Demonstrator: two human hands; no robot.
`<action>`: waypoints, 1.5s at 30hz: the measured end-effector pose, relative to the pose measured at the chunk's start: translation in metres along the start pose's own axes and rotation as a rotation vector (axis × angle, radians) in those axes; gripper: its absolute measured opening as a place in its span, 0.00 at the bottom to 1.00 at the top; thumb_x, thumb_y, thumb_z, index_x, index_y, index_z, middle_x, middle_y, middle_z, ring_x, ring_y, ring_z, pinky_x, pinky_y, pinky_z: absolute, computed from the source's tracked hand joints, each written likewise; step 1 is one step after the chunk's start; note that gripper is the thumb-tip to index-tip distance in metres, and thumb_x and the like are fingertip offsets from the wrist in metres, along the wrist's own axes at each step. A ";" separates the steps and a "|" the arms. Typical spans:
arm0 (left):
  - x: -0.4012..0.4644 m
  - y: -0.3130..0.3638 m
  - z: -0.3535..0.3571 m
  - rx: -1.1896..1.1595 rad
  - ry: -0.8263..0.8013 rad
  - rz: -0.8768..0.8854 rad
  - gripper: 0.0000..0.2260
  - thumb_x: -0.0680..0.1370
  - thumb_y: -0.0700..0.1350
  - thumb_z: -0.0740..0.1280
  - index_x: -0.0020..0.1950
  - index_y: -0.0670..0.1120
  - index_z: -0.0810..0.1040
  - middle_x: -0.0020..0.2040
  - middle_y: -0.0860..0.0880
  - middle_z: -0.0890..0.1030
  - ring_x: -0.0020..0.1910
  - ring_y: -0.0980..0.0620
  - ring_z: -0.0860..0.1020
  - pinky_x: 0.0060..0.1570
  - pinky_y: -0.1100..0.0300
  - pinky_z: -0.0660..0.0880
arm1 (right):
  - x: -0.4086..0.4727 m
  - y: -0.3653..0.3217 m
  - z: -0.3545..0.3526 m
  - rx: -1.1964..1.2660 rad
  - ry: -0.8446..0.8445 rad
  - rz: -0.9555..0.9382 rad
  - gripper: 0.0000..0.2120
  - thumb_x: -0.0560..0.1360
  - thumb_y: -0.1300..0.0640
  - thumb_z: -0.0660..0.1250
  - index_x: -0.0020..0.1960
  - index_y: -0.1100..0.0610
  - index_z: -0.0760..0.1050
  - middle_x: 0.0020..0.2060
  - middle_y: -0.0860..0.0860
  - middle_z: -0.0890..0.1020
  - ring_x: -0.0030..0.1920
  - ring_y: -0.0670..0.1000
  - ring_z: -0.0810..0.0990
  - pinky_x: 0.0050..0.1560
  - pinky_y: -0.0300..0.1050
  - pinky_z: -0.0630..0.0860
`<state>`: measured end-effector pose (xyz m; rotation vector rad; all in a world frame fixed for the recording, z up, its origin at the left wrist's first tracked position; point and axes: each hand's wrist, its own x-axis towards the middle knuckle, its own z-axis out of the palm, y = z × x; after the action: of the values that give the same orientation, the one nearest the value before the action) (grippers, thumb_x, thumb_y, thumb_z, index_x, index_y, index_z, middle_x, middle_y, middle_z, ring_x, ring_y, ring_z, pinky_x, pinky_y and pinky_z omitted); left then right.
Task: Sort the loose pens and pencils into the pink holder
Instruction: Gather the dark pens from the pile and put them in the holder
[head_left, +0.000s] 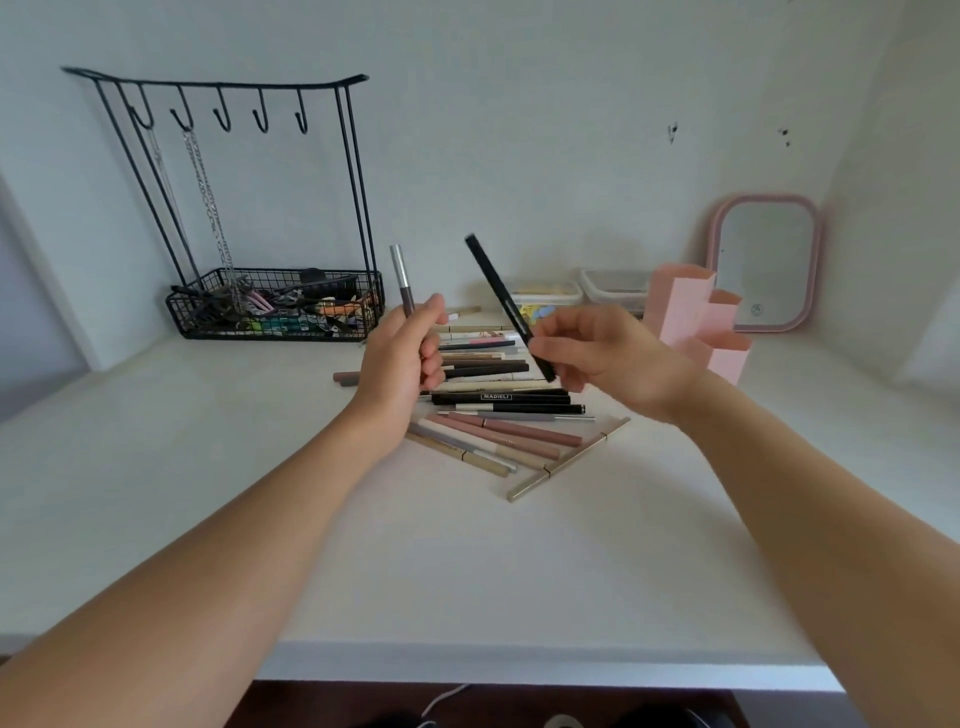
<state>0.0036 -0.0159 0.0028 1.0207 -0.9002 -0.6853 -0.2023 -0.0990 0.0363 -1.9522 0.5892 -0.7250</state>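
Note:
A pile of several loose pens and pencils (498, 410) in black, pink, beige and gold lies on the white desk (208, 493) between my hands. My left hand (400, 364) is raised over the pile's left side and grips a silver-and-brown pen (402, 278) that stands nearly upright. Above the pile's right side, my right hand (597, 353) pinches a black pen (506, 304) that tilts up to the left. The pink holder (696, 322), with stepped compartments, stands just right of my right hand; no pens show in it.
A black wire rack with hooks and a basket of clutter (275, 306) stands at the back left. A pink-framed mirror (766, 262) leans on the wall behind the holder. Two clear lidded boxes (613, 286) sit behind the pile. The desk's front edge (519, 660) is near me.

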 end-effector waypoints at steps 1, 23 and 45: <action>-0.001 -0.001 0.003 -0.014 -0.036 -0.001 0.18 0.70 0.60 0.70 0.47 0.46 0.76 0.30 0.54 0.67 0.27 0.56 0.65 0.26 0.63 0.63 | 0.000 -0.002 0.010 0.134 -0.006 -0.014 0.07 0.79 0.63 0.66 0.42 0.61 0.78 0.30 0.54 0.75 0.29 0.48 0.72 0.31 0.37 0.72; -0.002 -0.002 -0.002 0.167 0.001 0.004 0.16 0.84 0.56 0.60 0.39 0.50 0.68 0.25 0.55 0.64 0.21 0.56 0.59 0.20 0.67 0.55 | 0.010 0.010 0.017 -0.689 -0.063 -0.054 0.03 0.70 0.56 0.77 0.42 0.54 0.84 0.34 0.43 0.82 0.30 0.36 0.74 0.32 0.27 0.69; -0.015 0.007 0.012 0.070 -0.168 -0.187 0.17 0.81 0.59 0.63 0.37 0.51 0.73 0.28 0.51 0.63 0.23 0.55 0.59 0.21 0.68 0.55 | 0.008 -0.012 0.031 0.379 0.103 -0.026 0.04 0.78 0.64 0.68 0.45 0.62 0.76 0.35 0.58 0.82 0.33 0.51 0.82 0.37 0.40 0.81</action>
<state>-0.0138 -0.0059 0.0072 1.1311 -0.9880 -0.9124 -0.1741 -0.0804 0.0372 -1.5815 0.4503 -0.8882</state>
